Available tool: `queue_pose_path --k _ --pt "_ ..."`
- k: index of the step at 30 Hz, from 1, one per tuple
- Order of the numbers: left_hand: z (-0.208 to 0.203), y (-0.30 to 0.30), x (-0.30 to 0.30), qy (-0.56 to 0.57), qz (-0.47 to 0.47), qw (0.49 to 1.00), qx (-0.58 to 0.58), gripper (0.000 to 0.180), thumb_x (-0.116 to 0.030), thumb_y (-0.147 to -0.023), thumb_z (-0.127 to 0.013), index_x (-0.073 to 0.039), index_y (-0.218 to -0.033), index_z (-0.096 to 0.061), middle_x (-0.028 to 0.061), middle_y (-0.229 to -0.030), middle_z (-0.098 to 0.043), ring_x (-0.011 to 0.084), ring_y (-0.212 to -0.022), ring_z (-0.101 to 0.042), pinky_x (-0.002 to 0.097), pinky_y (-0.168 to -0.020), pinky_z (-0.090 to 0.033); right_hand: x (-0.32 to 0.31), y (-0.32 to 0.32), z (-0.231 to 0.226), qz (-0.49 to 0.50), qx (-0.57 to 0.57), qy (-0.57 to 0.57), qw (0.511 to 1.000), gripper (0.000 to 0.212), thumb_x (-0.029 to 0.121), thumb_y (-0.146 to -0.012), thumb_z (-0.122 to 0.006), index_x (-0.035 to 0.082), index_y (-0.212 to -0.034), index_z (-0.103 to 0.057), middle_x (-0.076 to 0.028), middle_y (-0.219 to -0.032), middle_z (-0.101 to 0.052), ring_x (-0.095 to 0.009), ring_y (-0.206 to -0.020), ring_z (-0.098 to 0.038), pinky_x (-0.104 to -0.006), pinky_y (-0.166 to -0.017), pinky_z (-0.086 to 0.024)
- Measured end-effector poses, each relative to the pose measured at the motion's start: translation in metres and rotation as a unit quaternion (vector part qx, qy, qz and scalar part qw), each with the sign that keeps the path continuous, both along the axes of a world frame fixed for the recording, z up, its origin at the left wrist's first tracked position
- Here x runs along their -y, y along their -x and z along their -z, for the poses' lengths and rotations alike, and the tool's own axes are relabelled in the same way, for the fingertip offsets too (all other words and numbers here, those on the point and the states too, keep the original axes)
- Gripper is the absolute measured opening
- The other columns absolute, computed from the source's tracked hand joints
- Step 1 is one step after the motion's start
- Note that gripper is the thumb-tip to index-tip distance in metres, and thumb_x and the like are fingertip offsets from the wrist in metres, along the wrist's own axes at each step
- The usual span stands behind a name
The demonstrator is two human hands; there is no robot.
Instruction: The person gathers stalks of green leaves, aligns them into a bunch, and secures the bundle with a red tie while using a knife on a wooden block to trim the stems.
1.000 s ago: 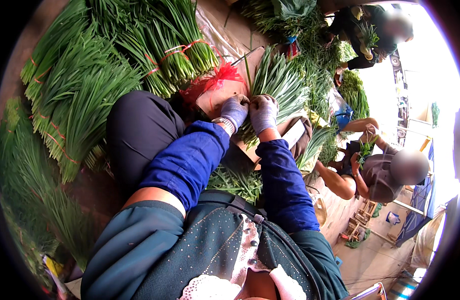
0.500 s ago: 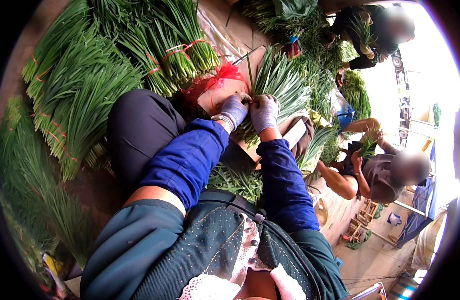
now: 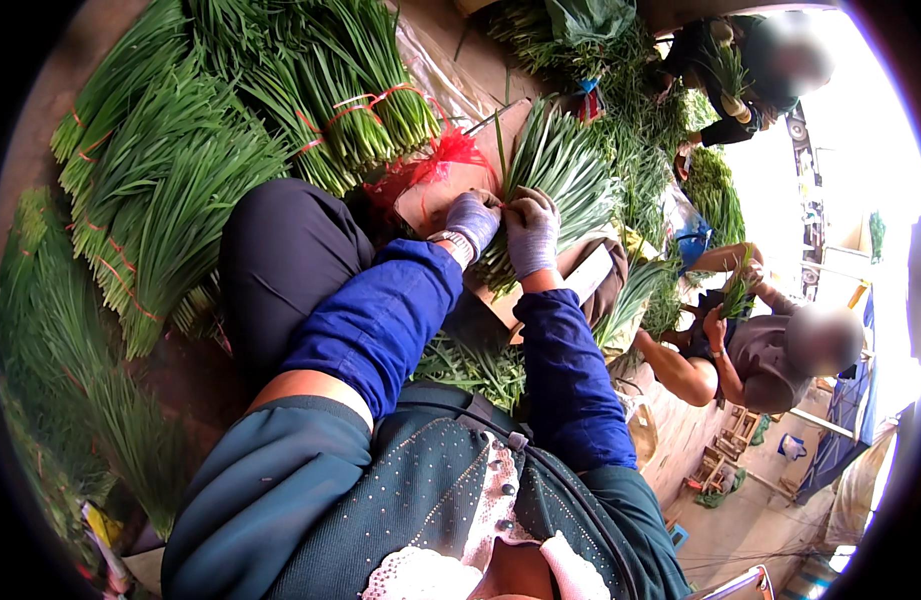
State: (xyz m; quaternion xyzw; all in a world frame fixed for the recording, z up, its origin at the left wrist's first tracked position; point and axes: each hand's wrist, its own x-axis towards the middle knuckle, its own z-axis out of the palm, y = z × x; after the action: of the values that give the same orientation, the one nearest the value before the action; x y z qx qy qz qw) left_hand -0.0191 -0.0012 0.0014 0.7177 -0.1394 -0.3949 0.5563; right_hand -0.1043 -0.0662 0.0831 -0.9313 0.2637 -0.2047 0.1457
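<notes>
Head: cloth-gloved hands, slender leaves.

Counts: gloves 2, one on the left hand, one on the right hand. Blue oversleeves 2, one per forearm. Wristwatch 1. Red tie between the hands: 1 strand visible. Board 1; leaf bunch over its right edge 1; tangle of red strips at its upper edge 1. Tied green bundles past the board's left edge: at least 3, overlap blocks an exact count. Dark buttons on the wearer's top: 3 visible. Co-workers 2: one upper right, one mid right. Dark green bag at top 1.
</notes>
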Motion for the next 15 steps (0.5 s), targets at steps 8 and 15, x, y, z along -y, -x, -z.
queue_pose_path --k 8,15 --pt "0.015 0.008 0.022 -0.043 0.088 0.993 -0.072 0.021 -0.023 -0.087 -0.060 -0.008 -0.095 -0.073 0.0129 -0.097 -0.072 0.0287 -0.090 -0.069 0.0389 -0.080 -0.053 0.002 0.014 0.000 0.047 0.045 -0.077 0.995 0.049 0.017 -0.089 -0.057 0.005 -0.136 -0.050 -0.015 -0.120 -0.063 -0.037 -0.119 -0.051 -0.0461 -0.106 -0.034" --pt "0.019 0.012 0.041 -0.090 -0.006 0.990 -0.109 0.023 -0.019 -0.086 -0.062 0.000 -0.098 -0.068 0.0154 -0.094 -0.071 0.0324 -0.091 -0.069 0.0423 -0.077 -0.052 -0.002 -0.008 -0.008 0.044 0.069 -0.186 0.979 0.060 0.023 -0.092 -0.051 0.003 -0.147 -0.035 -0.015 -0.121 -0.065 -0.038 -0.116 -0.052 -0.0453 -0.108 -0.030"
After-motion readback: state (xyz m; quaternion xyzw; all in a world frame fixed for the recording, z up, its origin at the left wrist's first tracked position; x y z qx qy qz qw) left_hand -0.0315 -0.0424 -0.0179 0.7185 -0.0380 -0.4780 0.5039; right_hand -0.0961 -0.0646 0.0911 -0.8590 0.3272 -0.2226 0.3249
